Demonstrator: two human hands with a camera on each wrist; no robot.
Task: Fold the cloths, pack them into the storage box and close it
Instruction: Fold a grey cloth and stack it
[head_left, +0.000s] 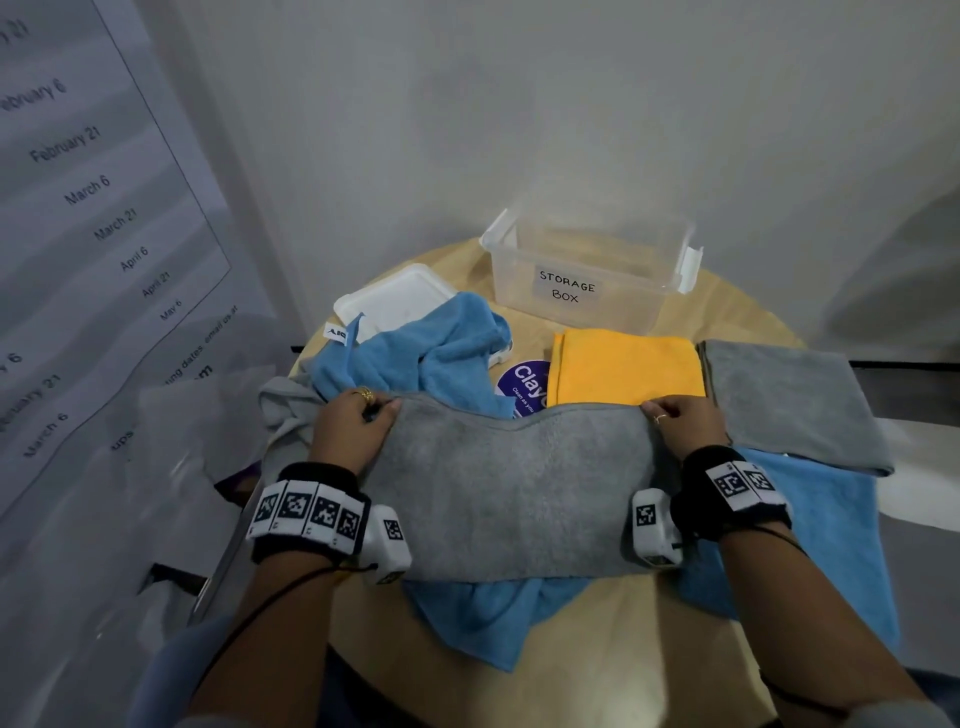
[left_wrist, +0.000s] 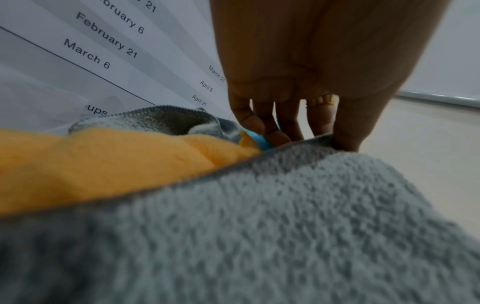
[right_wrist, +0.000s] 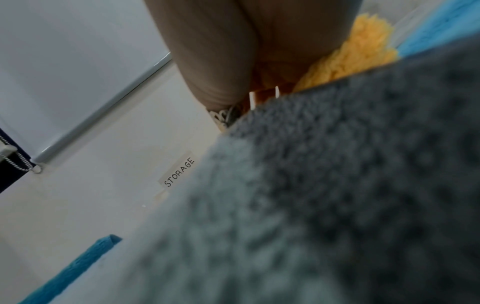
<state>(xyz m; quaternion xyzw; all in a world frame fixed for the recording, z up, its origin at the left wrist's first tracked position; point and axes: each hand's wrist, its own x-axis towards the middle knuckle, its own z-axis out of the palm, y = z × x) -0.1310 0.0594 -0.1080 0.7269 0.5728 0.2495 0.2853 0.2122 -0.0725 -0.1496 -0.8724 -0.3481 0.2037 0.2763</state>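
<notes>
A grey cloth (head_left: 511, 488) hangs stretched between my two hands above the round table. My left hand (head_left: 358, 421) pinches its upper left corner and my right hand (head_left: 675, 418) pinches its upper right corner. The left wrist view shows the fingers (left_wrist: 345, 131) gripping the grey cloth's (left_wrist: 285, 226) edge. A folded yellow cloth (head_left: 626, 370) and a folded grey cloth (head_left: 789, 402) lie behind it. A crumpled blue cloth (head_left: 421, 351) lies at the left. The clear storage box (head_left: 587, 270) stands open at the back, its white lid (head_left: 389, 299) beside it.
Another blue cloth (head_left: 810, 545) is spread under the held one on the wooden table (head_left: 623, 639). A further grey cloth (head_left: 285, 410) is bunched at the left edge. A purple sticker (head_left: 522, 384) lies mid-table. A paper schedule (head_left: 78, 218) hangs on the left wall.
</notes>
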